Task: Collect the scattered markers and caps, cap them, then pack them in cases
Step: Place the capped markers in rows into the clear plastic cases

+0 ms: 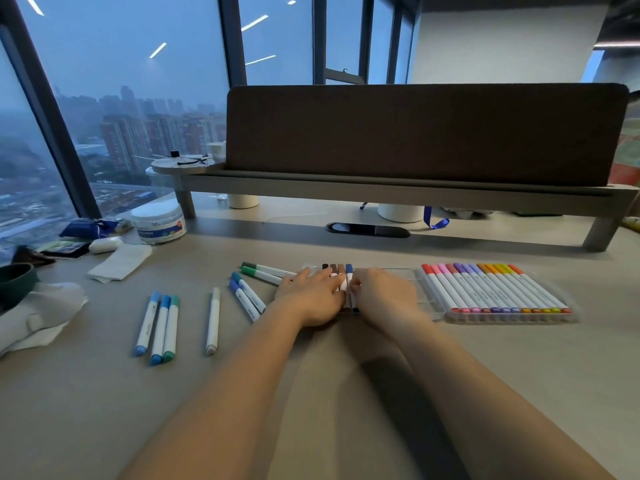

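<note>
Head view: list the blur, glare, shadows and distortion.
Head view: dim bluish daylight; the window mirrors ceiling lights as bright streaks. Head view: wide-angle lens bends the window frames and shelf. Head view: slight blur on the left hand, right hand and full case. Head view: a soft arm shadow on the desk.

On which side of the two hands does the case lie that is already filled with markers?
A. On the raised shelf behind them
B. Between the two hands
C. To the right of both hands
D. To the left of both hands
C: the full case, with its row of red to orange markers, lies to the right of the right hand, and so also of the left hand.
</note>
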